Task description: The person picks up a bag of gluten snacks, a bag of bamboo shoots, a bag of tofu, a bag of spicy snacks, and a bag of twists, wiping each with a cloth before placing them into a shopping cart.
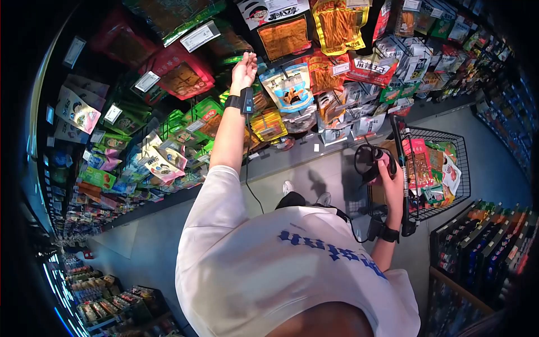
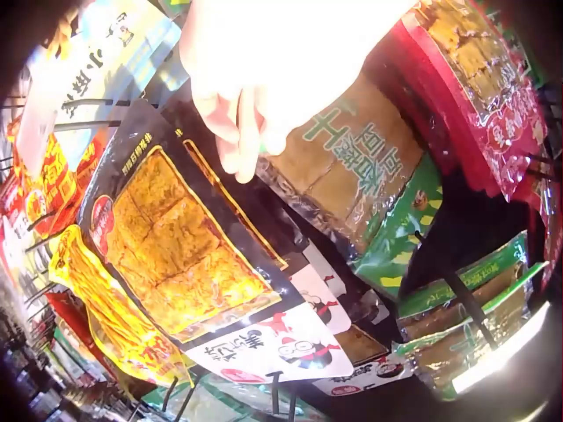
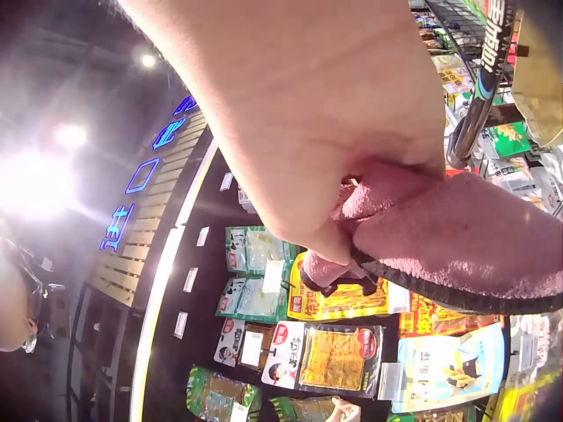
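Observation:
Up at the hanging snacks in the head view, the left hand [image 1: 244, 72] has its fingers bent together at the edge of a green-and-brown package. In the left wrist view the left hand [image 2: 264, 79], partly washed out by glare, pinches that package [image 2: 365, 158], which tilts below the fingers; the contact point is partly hidden. A black package with orange contents [image 2: 176, 246] hangs beside it. Low by the cart, the right hand [image 1: 391, 175] grips a soft pink item with dark edging [image 1: 370, 163]; in the right wrist view, fingers curl round the pink item [image 3: 466, 237].
A wire shopping cart [image 1: 463, 163] holding several packages stands beside the right hand, its dark handle [image 1: 405, 196] close to the forearm. Hanging snack packs fill the shelf [image 1: 292, 151] in front. A bottle display [image 1: 483, 241] stands behind the cart. A cable [image 1: 251, 188] hangs from the left wrist.

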Demonstrator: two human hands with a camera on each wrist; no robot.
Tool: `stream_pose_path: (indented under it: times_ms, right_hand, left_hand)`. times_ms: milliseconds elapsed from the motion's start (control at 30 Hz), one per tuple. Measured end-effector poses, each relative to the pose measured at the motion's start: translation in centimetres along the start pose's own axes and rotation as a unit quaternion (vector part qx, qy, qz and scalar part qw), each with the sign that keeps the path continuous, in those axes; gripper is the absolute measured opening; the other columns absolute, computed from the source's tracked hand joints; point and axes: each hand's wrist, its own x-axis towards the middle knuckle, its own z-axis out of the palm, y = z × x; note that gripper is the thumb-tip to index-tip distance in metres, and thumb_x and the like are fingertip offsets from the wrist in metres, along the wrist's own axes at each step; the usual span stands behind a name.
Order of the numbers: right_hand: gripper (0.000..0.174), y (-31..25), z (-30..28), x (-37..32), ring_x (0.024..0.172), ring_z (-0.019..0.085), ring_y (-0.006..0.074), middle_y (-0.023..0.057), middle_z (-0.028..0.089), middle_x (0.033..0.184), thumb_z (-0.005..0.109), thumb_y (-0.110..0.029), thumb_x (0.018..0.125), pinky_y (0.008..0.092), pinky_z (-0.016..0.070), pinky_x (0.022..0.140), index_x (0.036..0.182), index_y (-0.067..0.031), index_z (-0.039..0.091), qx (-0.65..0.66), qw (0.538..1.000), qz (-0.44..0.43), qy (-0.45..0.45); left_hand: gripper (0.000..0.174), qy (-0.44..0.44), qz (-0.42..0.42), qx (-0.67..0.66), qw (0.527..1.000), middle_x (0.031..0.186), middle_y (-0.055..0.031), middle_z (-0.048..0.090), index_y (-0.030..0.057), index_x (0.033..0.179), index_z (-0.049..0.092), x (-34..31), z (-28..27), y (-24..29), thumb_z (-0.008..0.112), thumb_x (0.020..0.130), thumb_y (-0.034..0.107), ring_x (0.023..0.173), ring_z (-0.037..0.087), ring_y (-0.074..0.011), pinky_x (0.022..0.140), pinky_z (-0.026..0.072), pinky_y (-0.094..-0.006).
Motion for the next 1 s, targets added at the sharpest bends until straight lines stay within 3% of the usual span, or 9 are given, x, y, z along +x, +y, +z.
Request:
stream_pose_path:
  times_ms: [100,300,433,500,533,600,767,900,1000]
  right_hand:
    - [0.027,-0.1,0.7,0.0,0.080,0.059,0.0053,-0.0018,0.065,0.095,0.065,-0.019,0.098,0.0224,0.0498,0.068,0.117,0.0000,0.066,0.001,1.000,0.013,0.007]
    - [0.024,1.2,2.7,0.7,0.079,0.055,0.0038,-0.0035,0.063,0.090,0.067,-0.021,0.097,0.0213,0.0445,0.068,0.108,-0.0005,0.069,-0.031,0.999,0.001,0.032]
    - [0.024,0.3,5.1,0.9,0.079,0.054,0.0032,-0.0038,0.063,0.090,0.067,-0.022,0.097,0.0218,0.0443,0.069,0.106,-0.0004,0.069,-0.005,0.998,0.059,0.030]
    - [0.024,0.3,6.4,1.2,0.077,0.054,0.0029,-0.0039,0.064,0.089,0.067,-0.022,0.097,0.0211,0.0438,0.067,0.107,-0.0001,0.069,-0.054,0.998,-0.024,0.034]
    - [0.024,0.2,6.9,1.1,0.077,0.054,0.0029,-0.0039,0.064,0.089,0.067,-0.022,0.097,0.0211,0.0438,0.067,0.107,-0.0001,0.069,-0.057,0.998,-0.023,0.032]
    - [0.025,-0.1,7.8,1.1,0.078,0.055,0.0032,-0.0036,0.065,0.091,0.066,-0.021,0.098,0.0211,0.0446,0.069,0.109,0.0006,0.068,-0.031,0.999,0.036,0.017]
    - [0.026,-0.9,10.2,1.2,0.084,0.056,0.0036,-0.0030,0.067,0.093,0.065,-0.021,0.098,0.0211,0.0452,0.075,0.112,0.0011,0.068,-0.037,0.999,0.014,0.007]
    - [0.027,-1.5,11.2,1.3,0.086,0.057,0.0045,-0.0019,0.068,0.096,0.065,-0.021,0.098,0.0216,0.0457,0.078,0.113,0.0011,0.067,-0.046,0.999,0.008,0.013]
    - [0.027,-1.4,11.7,1.4,0.088,0.058,0.0052,-0.0010,0.068,0.097,0.065,-0.021,0.098,0.0222,0.0459,0.080,0.113,0.0012,0.067,-0.049,0.999,-0.003,0.020]
  left_hand:
    - [0.027,0.024,-0.004,-0.056,0.998,0.106,-0.0140,0.070,-0.0007,0.115,0.059,0.1,-0.4,0.4,0.067,0.096,0.016,0.087,0.065,-0.0215,0.070,0.0527,-0.0288]
    - [0.022,0.064,-0.019,-0.115,0.991,0.107,-0.0177,0.066,-0.0093,0.116,0.055,-1.1,0.7,1.7,0.052,0.099,0.005,0.091,0.064,-0.0272,0.077,0.0569,-0.0312]
    - [0.023,0.010,-0.090,-0.165,0.982,0.107,-0.0191,0.065,-0.0115,0.116,0.055,-1.0,0.4,2.8,0.049,0.097,0.001,0.093,0.062,-0.0271,0.079,0.0555,-0.0317]
    - [0.024,-0.008,-0.110,-0.189,0.976,0.106,-0.0202,0.064,-0.0124,0.116,0.055,-0.3,-0.7,2.9,0.049,0.095,-0.002,0.092,0.061,-0.0272,0.082,0.0537,-0.0325]
    - [0.024,-0.035,-0.097,-0.176,0.979,0.105,-0.0201,0.064,-0.0115,0.114,0.055,-0.2,-1.4,2.8,0.052,0.092,-0.003,0.091,0.060,-0.0283,0.082,0.0529,-0.0335]
    - [0.022,0.018,-0.077,-0.166,0.983,0.103,-0.0198,0.064,-0.0091,0.110,0.057,-0.5,-1.0,2.3,0.055,0.089,-0.002,0.090,0.060,-0.0296,0.080,0.0529,-0.0342]
    - [0.023,0.014,-0.080,-0.202,0.976,0.108,-0.0196,0.064,-0.0001,0.113,0.058,0.5,-1.9,1.4,0.062,0.091,0.006,0.090,0.060,-0.0297,0.078,0.0524,-0.0338]
    - [0.024,0.037,-0.103,-0.195,0.975,0.112,-0.0212,0.064,0.0027,0.114,0.057,-3.1,1.2,2.4,0.065,0.093,0.011,0.093,0.061,-0.0299,0.078,0.0534,-0.0353]
    - [0.028,-0.028,-0.109,-0.061,0.992,0.106,-0.0224,0.066,0.0011,0.112,0.054,-2.9,0.9,2.6,0.066,0.097,0.021,0.090,0.066,-0.0285,0.075,0.0566,-0.0350]
